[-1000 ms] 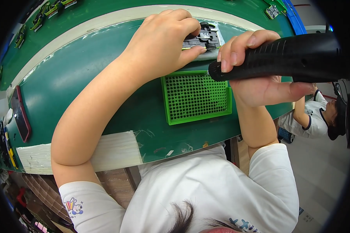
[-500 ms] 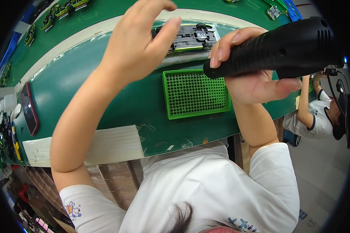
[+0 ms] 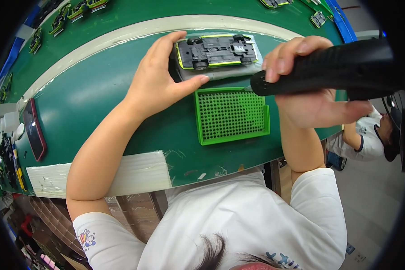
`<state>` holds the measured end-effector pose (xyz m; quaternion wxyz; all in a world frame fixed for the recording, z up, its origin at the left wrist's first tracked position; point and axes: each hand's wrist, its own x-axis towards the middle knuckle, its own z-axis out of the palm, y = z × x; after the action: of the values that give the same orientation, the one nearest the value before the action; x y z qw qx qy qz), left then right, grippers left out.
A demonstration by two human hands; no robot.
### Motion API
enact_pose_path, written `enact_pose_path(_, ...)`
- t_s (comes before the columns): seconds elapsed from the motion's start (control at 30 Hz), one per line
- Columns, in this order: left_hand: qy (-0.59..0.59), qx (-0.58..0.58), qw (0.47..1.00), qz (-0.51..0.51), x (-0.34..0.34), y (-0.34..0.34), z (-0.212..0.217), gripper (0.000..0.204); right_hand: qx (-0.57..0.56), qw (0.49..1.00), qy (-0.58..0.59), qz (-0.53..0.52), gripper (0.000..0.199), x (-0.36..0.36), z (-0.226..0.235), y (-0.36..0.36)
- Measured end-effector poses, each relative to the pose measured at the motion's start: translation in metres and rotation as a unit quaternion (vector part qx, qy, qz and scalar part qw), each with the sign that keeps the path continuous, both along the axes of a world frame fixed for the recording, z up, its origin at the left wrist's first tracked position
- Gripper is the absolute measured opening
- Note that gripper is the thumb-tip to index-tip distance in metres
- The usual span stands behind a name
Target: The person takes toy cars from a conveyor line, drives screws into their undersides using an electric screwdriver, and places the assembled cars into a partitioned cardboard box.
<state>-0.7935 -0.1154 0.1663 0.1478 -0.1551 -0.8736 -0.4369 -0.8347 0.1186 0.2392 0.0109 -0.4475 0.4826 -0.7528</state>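
Observation:
A toy car lies upside down on a grey pad, its black underside and wheels up and a yellow-green edge showing. At the car's left end is my left hand, with thumb and fingers spread wide around that end. Whether it touches the car I cannot tell. My right hand is wrapped round a black electric screwdriver, held sideways above the table with its narrower end pointing left. That end hangs over the right edge of a green tray with a grid of small holes.
A pale curved strip separates the green table from another green surface, where several toy car parts lie. On the left are a phone in a red case and cluttered tools. At right sits another person.
My left hand has come down and nearer, from above the car to around its left end. My right hand and the electric screwdriver have shifted slightly right and nearer to me.

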Motion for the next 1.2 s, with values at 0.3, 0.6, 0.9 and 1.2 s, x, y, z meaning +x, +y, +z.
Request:
enact_pose_path(0.3,-0.027,0.038,0.999,-0.019,-0.005,-0.005,0.001,0.066,0.042,0.990,0.028,0.129,0.104,-0.048,0.034,-0.056)
enact_pose_path(0.6,-0.017,0.051,0.998,-0.024,-0.007,-0.002,-0.003,0.063,0.004,0.991,-0.035,0.128,0.104,-0.039,0.012,-0.089)
enact_pose_path(0.9,0.000,0.059,0.998,-0.027,-0.007,-0.004,-0.004,0.061,-0.028,0.990,-0.090,0.106,0.105,-0.031,-0.001,-0.098)
enact_pose_path(1.2,-0.042,0.080,0.994,-0.055,-0.009,-0.007,0.009,0.057,-0.185,0.917,-0.353,0.035,0.108,-0.009,0.024,-0.116)
